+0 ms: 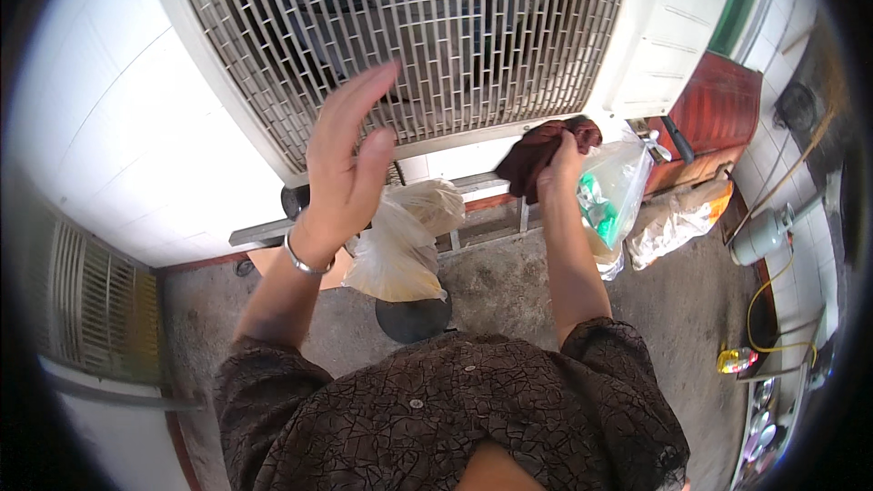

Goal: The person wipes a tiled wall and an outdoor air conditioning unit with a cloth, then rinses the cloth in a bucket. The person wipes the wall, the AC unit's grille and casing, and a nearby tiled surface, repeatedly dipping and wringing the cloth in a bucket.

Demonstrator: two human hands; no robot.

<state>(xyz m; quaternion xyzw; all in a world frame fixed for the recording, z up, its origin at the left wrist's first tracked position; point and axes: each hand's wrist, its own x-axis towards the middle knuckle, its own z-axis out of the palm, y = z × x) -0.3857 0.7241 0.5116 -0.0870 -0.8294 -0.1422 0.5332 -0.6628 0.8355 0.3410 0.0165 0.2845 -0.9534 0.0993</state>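
My right hand (562, 167) grips a bunched dark maroon cloth (532, 160), just below the lower right corner of an air conditioner outdoor unit (655, 34). Raised before the white front grille (443, 48) of that unit is my left hand (348, 164), empty, its thumb apart from the fingers. A metal bangle (298, 260) circles the left wrist. From this angle I cannot tell whether that hand touches the grille. Below the unit, between my forearms, hangs a knotted translucent plastic bag (402, 245).
Beside my right forearm hangs a clear bag (617, 177) with green contents. Farther right are a red wooden cabinet (716, 123), a crumpled white sack (682, 221), a gas cylinder (760, 235) with a yellow hose and a bottle of yellow liquid (735, 360). A round black stool top (414, 320) sits below the knotted bag.
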